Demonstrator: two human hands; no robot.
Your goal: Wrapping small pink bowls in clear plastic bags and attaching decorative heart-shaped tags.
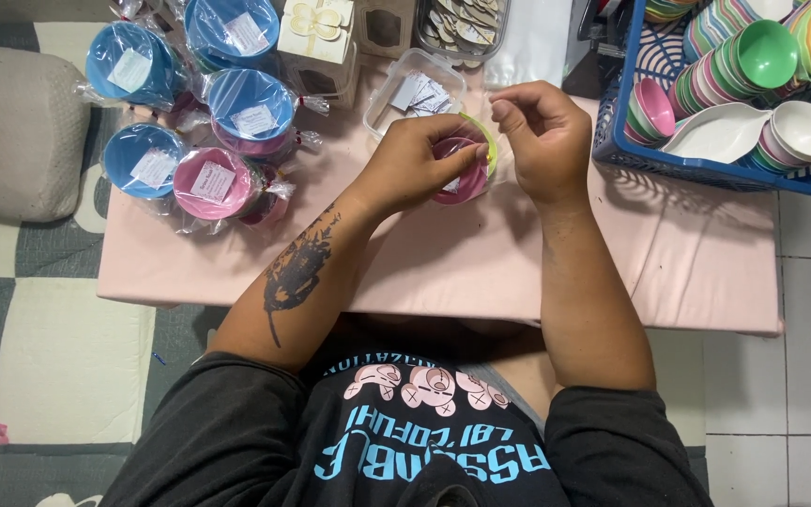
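My left hand [417,161] grips a small stack of bowls [469,178], pink with a green rim showing, wrapped in clear plastic, above the pink-covered table [481,253]. My right hand [539,139] is beside it on the right, with fingers pinched at the top of the wrapping. A white label lies against the pink bowl under my left fingers.
Several wrapped blue and pink bowl sets [208,183] lie at the table's left. A clear tub of white cards [415,92] sits behind my hands. A blue crate [715,169] of coloured bowls and white dishes stands at the right. A grey cushion [16,131] lies on the floor mat.
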